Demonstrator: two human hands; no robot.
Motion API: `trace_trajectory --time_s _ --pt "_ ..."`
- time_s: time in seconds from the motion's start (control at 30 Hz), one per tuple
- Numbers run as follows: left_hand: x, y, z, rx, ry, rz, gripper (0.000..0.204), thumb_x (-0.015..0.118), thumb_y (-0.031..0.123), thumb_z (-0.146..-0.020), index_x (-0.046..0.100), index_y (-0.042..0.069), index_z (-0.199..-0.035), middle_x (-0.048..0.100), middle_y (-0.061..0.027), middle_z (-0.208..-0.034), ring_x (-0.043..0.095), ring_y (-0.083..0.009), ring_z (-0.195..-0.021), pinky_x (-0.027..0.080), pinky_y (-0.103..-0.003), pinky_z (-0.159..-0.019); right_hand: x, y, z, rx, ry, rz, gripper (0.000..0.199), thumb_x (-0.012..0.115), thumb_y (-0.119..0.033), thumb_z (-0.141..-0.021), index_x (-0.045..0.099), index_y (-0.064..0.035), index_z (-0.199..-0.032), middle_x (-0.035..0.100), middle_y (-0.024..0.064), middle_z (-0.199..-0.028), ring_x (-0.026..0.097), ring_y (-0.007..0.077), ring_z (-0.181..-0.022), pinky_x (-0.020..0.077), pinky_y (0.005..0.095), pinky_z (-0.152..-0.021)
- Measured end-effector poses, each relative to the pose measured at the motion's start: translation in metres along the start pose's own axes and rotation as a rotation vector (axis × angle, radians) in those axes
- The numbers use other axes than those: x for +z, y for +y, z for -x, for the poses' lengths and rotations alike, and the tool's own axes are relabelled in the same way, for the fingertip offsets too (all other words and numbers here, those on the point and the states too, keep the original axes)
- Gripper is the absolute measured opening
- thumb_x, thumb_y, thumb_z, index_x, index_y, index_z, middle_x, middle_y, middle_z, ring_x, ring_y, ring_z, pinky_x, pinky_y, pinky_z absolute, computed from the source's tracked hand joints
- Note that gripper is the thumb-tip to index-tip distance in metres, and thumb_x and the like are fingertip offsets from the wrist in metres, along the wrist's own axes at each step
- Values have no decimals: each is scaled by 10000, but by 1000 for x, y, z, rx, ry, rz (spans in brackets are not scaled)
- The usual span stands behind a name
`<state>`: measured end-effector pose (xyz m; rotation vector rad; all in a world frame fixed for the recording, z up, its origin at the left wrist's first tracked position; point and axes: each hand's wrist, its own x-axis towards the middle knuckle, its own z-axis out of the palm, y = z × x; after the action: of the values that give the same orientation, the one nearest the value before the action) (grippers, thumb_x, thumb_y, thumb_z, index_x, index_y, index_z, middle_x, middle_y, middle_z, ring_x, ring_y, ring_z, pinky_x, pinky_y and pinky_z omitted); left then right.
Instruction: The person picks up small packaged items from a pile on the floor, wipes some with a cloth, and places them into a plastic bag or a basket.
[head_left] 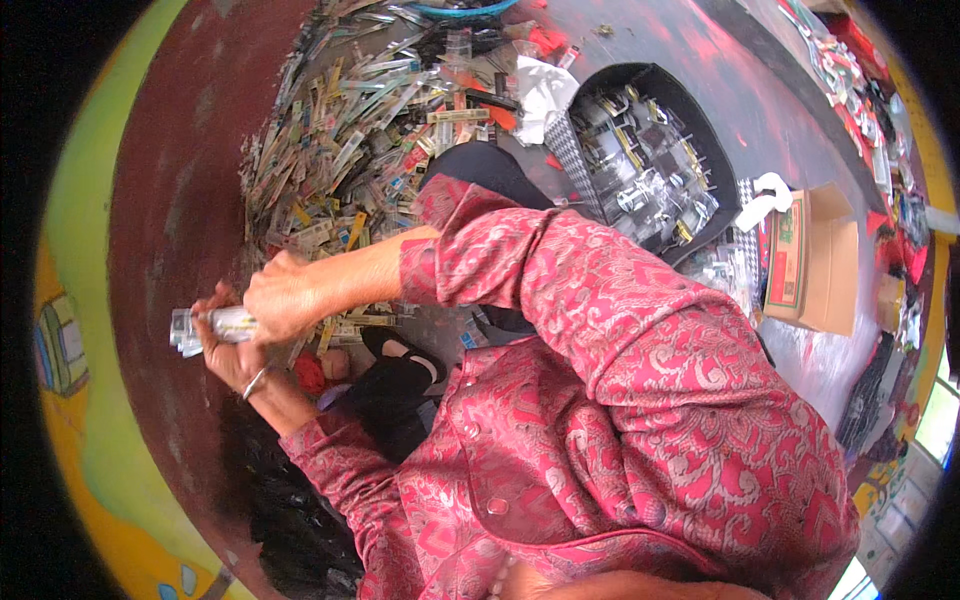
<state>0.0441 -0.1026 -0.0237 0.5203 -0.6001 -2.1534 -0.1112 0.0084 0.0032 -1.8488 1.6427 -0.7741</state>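
Observation:
A bundle of narrow clear plastic sleeves or strips [186, 332], with some yellowish print, is gripped at the left, beside the dark red wall. My left hand [238, 362], with a pale bangle at the wrist, wraps its fingers round the bundle from below. Curled over the bundle's right end is my right hand [283, 300]; its fingers are closed there, and its fingertips are partly hidden. Beyond both hands lies a large heap of similar plastic strips [340, 150], mixed with yellow, orange and dark pieces.
A black basket [722, 140] at the back right holds many clear and dark plastic pieces. White paper [543, 95] lies against its left side. Right of it stands an open cardboard box [828, 262]. The dark red wall [165, 190] borders the heap on the left.

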Motion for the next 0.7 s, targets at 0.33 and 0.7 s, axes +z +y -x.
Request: trace_trajectory --time_s 0.33,0.7 --pt "-45 58 5 281 225 82 227 599 -36 -677 532 -4 -892 543 -50 -749 517 -161 -744 402 -315 -781 -46 -8 -9 118 372 -377 394 560 -379 -699 616 8 -644 604 190 -653 616 312 -643 468 419 -610" --pt "31 -3 8 -223 222 83 282 553 56 -804 473 -63 -1047 329 11 -638 294 -78 -553 280 -210 -498 -146 88 32 -331 271 -1551 448 663 -98 -562 571 32 -981 595 158 -905 596 218 -770 503 356 -659"
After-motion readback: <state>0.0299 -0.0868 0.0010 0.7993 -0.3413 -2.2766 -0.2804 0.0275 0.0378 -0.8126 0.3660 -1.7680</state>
